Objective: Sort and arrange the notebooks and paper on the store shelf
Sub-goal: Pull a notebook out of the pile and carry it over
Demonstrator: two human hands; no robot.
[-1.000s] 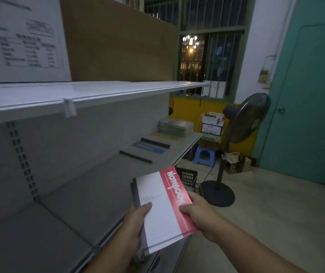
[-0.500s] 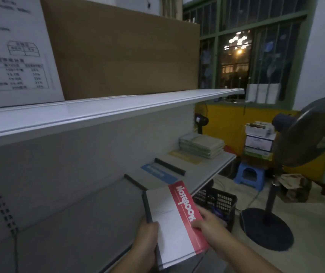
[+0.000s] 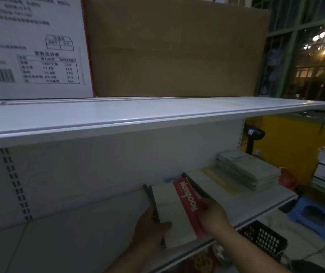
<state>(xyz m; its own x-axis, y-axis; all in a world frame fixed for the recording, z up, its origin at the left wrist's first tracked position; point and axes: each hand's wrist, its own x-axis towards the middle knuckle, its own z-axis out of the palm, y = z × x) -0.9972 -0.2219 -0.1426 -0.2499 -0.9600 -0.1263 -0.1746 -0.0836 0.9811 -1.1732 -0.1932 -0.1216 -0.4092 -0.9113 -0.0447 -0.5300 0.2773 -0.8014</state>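
Moved further in over the lower shelf (image 3: 102,239) than half a second ago, with the blue notebook behind now nearly hidden: notebook (image 3: 177,211), gripped by left hand (image 3: 149,229) on its dark spine edge, thumb across the cover, and by right hand (image 3: 214,217) clasping the red edge. White cover, red band lettered "Notebook", black spine; beyond it on the same shelf, a stack of greenish notebooks (image 3: 250,170).

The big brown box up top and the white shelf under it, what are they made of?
The brown box looks like plain cardboard: dull tan, with a faint fold line. The white shelf seems to be painted metal: smooth, slightly shiny, with a thin folded front lip.
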